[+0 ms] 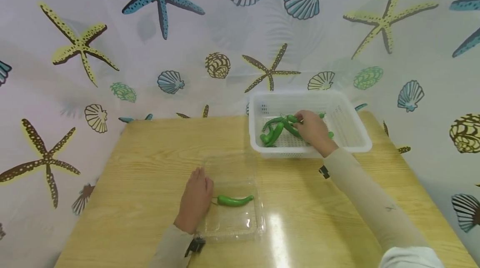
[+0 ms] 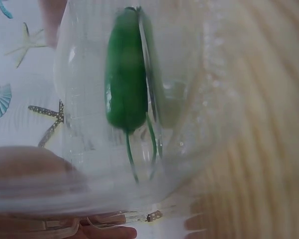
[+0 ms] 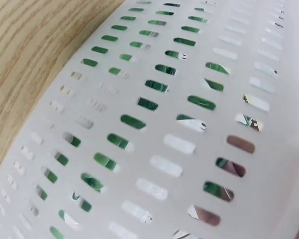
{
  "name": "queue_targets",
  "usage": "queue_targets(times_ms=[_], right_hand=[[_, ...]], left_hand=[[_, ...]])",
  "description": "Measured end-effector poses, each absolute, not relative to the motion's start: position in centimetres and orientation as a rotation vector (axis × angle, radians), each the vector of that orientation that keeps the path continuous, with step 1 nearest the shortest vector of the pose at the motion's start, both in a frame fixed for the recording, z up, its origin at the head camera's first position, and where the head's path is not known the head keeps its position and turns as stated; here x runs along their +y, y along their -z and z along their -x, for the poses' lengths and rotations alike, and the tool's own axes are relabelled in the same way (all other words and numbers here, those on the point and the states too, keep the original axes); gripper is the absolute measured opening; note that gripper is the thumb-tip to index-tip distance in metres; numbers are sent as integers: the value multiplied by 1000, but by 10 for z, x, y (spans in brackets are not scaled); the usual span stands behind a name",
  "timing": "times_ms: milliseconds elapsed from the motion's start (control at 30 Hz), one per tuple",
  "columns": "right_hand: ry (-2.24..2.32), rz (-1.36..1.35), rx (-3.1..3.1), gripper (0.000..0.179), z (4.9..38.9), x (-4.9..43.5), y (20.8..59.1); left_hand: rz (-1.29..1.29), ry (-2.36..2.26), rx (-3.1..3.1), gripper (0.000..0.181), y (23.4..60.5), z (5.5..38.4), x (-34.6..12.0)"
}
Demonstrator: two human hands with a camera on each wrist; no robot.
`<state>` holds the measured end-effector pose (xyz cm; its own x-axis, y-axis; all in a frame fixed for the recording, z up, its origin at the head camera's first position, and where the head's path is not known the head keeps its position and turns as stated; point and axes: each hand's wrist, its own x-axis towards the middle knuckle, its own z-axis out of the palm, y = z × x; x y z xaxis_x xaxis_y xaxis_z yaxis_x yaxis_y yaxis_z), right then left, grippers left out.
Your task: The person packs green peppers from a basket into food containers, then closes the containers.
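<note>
My left hand (image 1: 196,199) rests along the left edge of a clear plastic box (image 1: 232,227), its fingers stretched out away from me. One green chili pepper (image 1: 235,201) lies in the box, its thin stem toward that hand. The left wrist view shows the same pepper (image 2: 127,72) close up through the clear wall. My right hand (image 1: 313,128) reaches into a white plastic basket (image 1: 307,150), thumb and forefinger pinching the end of a green chili pepper (image 1: 293,118). More green chili peppers (image 1: 276,134) lie around it. Skin and green show through the basket's slots in the right wrist view.
The basket stands at the far right of a wooden table (image 1: 161,147), against a curtain (image 1: 210,22) printed with starfish and shells. The box's clear lid (image 1: 228,167) lies folded back behind it. Bare wood separates the box from the basket.
</note>
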<state>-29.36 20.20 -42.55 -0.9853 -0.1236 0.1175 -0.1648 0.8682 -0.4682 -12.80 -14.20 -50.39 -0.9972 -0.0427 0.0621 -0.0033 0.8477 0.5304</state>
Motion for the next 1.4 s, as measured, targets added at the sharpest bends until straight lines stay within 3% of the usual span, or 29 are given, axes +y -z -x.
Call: queue_targets(times_ms=[367,800,1400], right_hand=[[-734,-270,-2717,24,288,199,413],[-796,-410,-2582,25,279,187,396],[-978,-852,-2521,27,206,135,379]], left_hand=[[-20,826,-2944,51,505,130,-141],[-48,869,-2938,51,506,128,-141],[-45,851,-2949,52,503,129,-142]])
